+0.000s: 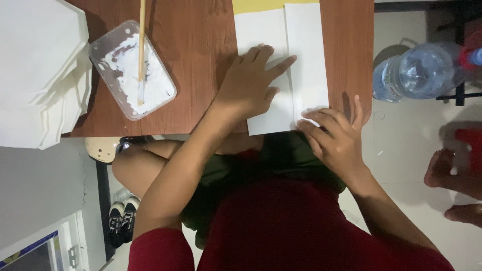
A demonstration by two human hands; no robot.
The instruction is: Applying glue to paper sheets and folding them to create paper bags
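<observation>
A folded white paper sheet (306,60) lies on the brown wooden table (201,45), its near edge at the table's front. My left hand (251,83) presses flat on the sheet's left half, fingers spread and pointing toward the fold. My right hand (336,135) pinches the paper's near right corner with curled fingers. A yellow sheet (256,5) shows under the paper's far end.
A clear plastic tub of white paste (131,70) with a wooden stick (142,35) standing in it sits left of the paper. A stack of white paper (40,70) fills the far left. A plastic water bottle (416,70) stands on the floor right; another person's foot (452,170) is nearby.
</observation>
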